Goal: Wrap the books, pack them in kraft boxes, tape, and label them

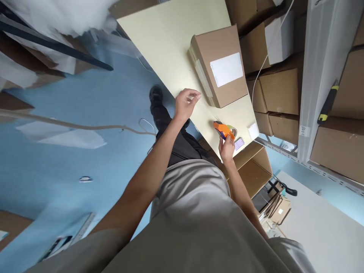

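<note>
The right hand is gripping an orange tape dispenser; a purple item is lying just beside its fingers. The left hand is hovering bare, fingertips leaving a narrow gap to the thumb. Just past them, a cardboard box is resting on the table; farther beyond, shelved boxes are standing.

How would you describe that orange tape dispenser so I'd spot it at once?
Find the flat pale yellow tabletop, then the big brown cardboard box on it. Just below that box in the picture, the orange handheld tape dispenser is in the grip of the person's right hand. Its bright orange body sets it apart from the flat lilac rectangle beside it.
</note>
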Available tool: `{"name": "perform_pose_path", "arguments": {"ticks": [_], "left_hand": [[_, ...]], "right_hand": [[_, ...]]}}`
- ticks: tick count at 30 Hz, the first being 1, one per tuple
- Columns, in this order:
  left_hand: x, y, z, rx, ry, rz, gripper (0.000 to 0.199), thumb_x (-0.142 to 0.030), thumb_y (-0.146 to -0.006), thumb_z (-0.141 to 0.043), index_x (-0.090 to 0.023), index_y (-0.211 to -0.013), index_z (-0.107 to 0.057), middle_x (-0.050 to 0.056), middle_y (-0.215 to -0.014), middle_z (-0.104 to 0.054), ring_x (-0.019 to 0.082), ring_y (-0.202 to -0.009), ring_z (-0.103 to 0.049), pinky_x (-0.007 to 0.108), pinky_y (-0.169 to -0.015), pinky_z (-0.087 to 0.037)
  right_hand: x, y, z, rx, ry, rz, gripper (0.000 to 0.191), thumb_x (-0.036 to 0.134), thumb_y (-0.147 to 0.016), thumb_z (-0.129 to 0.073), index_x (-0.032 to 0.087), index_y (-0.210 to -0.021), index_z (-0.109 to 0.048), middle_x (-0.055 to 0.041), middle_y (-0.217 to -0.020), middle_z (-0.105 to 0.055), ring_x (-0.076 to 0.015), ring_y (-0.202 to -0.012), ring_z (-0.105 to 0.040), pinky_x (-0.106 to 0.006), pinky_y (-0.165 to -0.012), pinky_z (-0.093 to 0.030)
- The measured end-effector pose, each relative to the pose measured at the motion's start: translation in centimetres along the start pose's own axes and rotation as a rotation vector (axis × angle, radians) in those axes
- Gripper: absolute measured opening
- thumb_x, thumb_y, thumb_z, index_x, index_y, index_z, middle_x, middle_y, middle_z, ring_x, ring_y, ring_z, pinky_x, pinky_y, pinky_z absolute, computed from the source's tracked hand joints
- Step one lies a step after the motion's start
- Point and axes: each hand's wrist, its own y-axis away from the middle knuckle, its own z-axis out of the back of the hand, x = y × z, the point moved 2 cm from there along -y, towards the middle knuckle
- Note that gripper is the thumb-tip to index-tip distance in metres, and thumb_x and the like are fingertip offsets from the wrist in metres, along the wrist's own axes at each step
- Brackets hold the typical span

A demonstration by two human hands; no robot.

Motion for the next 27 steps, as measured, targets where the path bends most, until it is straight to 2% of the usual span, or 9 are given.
{"name": "perform_pose_path", "arguments": {"ticks": [5,10,16,18,23,27], "left_hand": [[1.3,-1.7,-1.9,-0.062,0.046,0.031,0.025,-0.049,-0.097,-0.085,-0.027,-0.093,-0.073,0.007,-0.103,-0.079,0.023,-0.101,-0.074,0.033,-0.079,-0.061],[1.5,-2.1,-3.6,-0.076,0.073,0.018,0.02,-0.044,-0.101,-0.08,-0.026,-0.095,-0.073,0.007,-0.107,-0.078,0.023,-0.102,-0.074,0.035,-0.084,-0.062],[1.1,-1.4,-5.5,-0.178,0.051,0.021,0.025,-0.051,-0.105,-0.077,-0.027,-0.1,-0.073,0.007,-0.108,-0.075,0.024,-0.107,-0.074,0.038,-0.087,-0.062],[0.9,-1.3,-5.9,-0.206,0.032,0.025,0.031,-0.058,-0.108,-0.074,-0.027,-0.107,-0.073,0.008,-0.115,-0.074,0.024,-0.111,-0.074,0.039,-0.089,-0.062],[0.2,-0.9,-7.2,-0.191,0.008,0.076,0.049,-0.064,-0.119,-0.055,-0.022,-0.142,-0.064,0.008,-0.141,-0.071,0.017,-0.133,-0.07,0.037,-0.102,-0.057],[-0.9,1.0,-9.8,-0.235,0.06,0.085,0.066,-0.069,-0.106,-0.075,-0.028,-0.155,-0.058,0.016,-0.16,-0.062,0.029,-0.148,-0.065,0.045,-0.114,-0.062]], "right_hand": [[1.5,-0.2,-1.9,0.001,0.031,-0.049,0.047,0.033,-0.116,-0.048,-0.002,-0.146,-0.058,-0.038,-0.138,-0.072,-0.0403,-0.134,-0.073,-0.056,-0.118,-0.058],[1.8,-0.3,-2.3,-0.009,-0.001,-0.093,0.049,0.034,-0.116,-0.046,-0.003,-0.146,-0.057,-0.0403,-0.137,-0.072,-0.0425,-0.131,-0.074,-0.06,-0.115,-0.058],[1.6,-1.3,-2.4,-0.063,-0.014,-0.092,0.044,0.035,-0.117,-0.042,0.003,-0.142,-0.059,-0.0354,-0.13,-0.074,-0.0415,-0.13,-0.074,-0.06,-0.112,-0.06],[1.7,-1.4,-2.5,-0.076,-0.016,-0.092,0.045,0.037,-0.117,-0.043,0.003,-0.143,-0.059,-0.0343,-0.128,-0.075,-0.0414,-0.129,-0.075,-0.059,-0.111,-0.061],[2.2,-1.5,-2.9,-0.028,-0.039,-0.126,0.041,0.035,-0.117,-0.044,0.004,-0.138,-0.06,-0.0352,-0.131,-0.074,-0.0405,-0.127,-0.075,-0.055,-0.11,-0.06],[2.0,-1.4,-3.3,-0.029,-0.059,-0.147,0.04,0.033,-0.116,-0.047,0.003,-0.138,-0.061,-0.0347,-0.129,-0.076,-0.0403,-0.125,-0.076,-0.056,-0.113,-0.059]]}}
